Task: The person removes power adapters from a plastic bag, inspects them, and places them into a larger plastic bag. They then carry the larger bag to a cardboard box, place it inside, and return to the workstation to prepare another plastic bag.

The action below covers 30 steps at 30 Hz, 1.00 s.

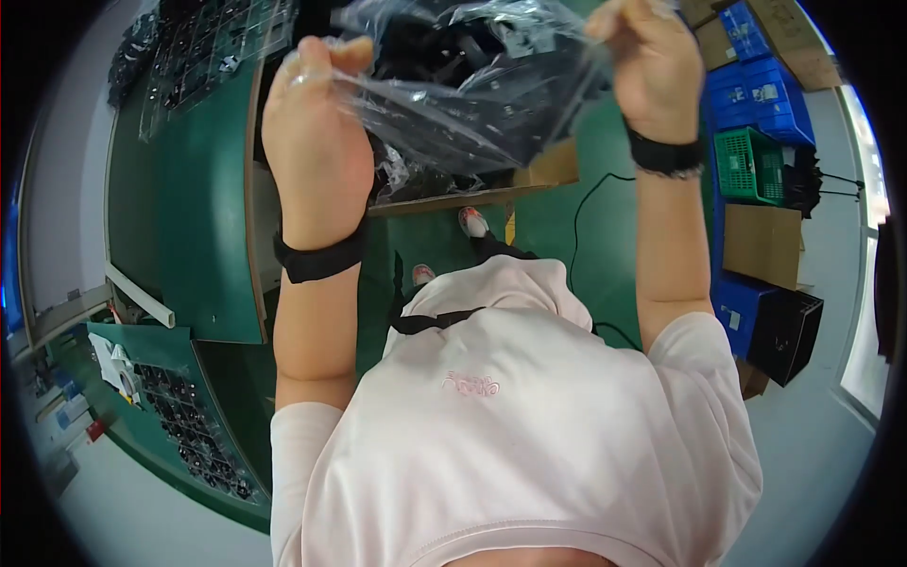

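A clear plastic bag (472, 118) is stretched between my two raised hands at the top of the view. Dark objects show through the film and in its mouth; I cannot make out their kind. My left hand (316, 142) pinches the bag's left edge between thumb and fingers. On the other side, my right hand (657, 71) has its fingers closed on the right edge. Below the bag stands a cardboard box (553, 165), with more crumpled film inside it. Each wrist wears a black band.
To the left is a green-topped table (203, 217) bearing a clear compartment tray (213, 57). Another tray of small black parts (189, 425) lies lower left. Blue bins (765, 99), a green basket (746, 165) and cartons (761, 241) line the right. A black cable (586, 213) crosses the floor.
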### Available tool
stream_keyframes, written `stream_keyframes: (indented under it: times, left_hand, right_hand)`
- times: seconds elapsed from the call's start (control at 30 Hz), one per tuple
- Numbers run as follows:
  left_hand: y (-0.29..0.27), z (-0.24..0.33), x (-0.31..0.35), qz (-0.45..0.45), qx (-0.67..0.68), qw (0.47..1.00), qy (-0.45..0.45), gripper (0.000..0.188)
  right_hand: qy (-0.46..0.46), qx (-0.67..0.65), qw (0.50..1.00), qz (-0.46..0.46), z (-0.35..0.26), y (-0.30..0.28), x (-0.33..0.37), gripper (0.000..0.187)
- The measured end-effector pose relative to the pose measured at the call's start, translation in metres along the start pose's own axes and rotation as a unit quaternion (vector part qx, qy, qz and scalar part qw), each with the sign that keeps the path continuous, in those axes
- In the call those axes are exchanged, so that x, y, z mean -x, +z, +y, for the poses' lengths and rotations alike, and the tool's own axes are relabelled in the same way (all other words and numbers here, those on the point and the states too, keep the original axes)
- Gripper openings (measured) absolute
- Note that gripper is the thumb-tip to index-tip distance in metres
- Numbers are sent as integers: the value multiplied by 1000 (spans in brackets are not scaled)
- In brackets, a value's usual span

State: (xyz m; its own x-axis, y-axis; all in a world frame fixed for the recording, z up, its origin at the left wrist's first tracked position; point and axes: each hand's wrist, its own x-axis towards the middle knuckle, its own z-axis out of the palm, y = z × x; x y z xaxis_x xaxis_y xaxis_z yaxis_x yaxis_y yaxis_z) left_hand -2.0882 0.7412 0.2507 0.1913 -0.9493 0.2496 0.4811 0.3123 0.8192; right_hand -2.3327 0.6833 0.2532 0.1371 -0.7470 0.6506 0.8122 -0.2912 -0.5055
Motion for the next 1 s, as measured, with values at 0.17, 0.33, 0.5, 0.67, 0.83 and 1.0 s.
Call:
stream_keyframes:
  times: [0.17, 0.33, 0.5, 0.67, 0.83, 1.0]
  left_hand:
    - [4, -82, -22, 142, -45, 983, -106, 21]
    - [-31, -192, -41, 145, -23, 981, -130, 17]
    - [-57, -288, 1, 239, -79, 935, -249, 12]
    - [-45, -336, 43, 227, -183, 888, -357, 11]
    - [-56, -394, 67, 90, -307, 856, -406, 15]
    - [-61, -409, 83, -57, -449, 804, -387, 16]
  right_hand:
    - [247, 279, 921, 114, 10, -73, -11, 28]
    - [275, 306, 905, 113, 71, -198, 16, 23]
    - [352, 291, 871, 179, 124, -267, 75, 20]
    - [439, 357, 803, 188, 139, -313, 136, 19]
    - [512, 450, 717, 146, 139, -361, 205, 20]
    - [494, 505, 698, 119, 123, -352, 223, 20]
